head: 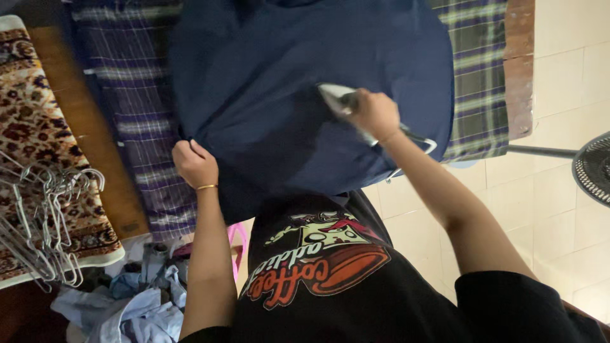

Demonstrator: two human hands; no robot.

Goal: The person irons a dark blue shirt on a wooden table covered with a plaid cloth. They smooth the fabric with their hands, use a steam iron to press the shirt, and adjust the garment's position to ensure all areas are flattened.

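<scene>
Under the right hand [375, 113], an iron [337, 98] mostly hidden.

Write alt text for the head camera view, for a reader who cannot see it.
A person presses an iron with the right hand onto a dark navy garment spread over a plaid-covered board, while the left hand grips the garment's edge. Wire hangers lie to the left, crumpled clothes below, and a fan at right.
</scene>
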